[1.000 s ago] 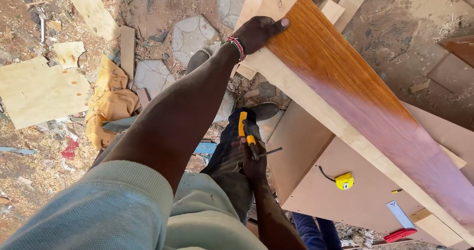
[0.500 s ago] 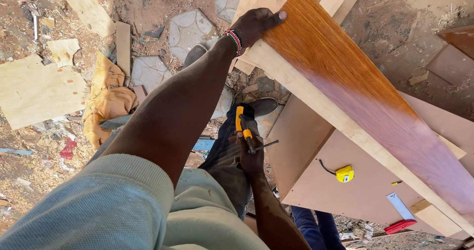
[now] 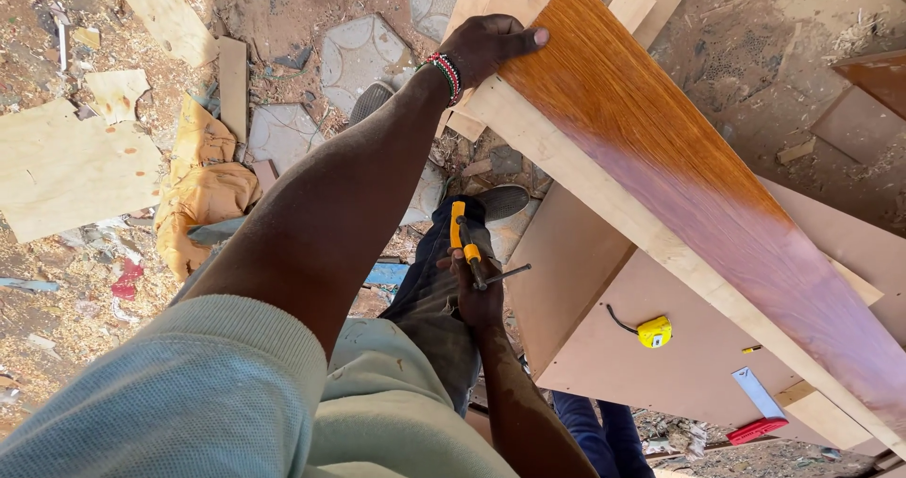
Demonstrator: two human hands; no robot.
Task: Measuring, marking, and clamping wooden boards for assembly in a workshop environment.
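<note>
Head view: left hand (image 3: 486, 46) clamps the far end of the varnished board (image 3: 679, 176), steadying it on edge, while right hand (image 3: 477, 289) grips a yellow-handled screwdriver (image 3: 464, 242), held low, clear of it.

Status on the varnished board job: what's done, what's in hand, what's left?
Done: the board is glossy orange-brown on its face, raised on edge. In hand: left hand grips its far end; right hand holds a hammer low, away from it. Left: no nail visible in the pale edge; tape measure lies unused on the panel.
</note>
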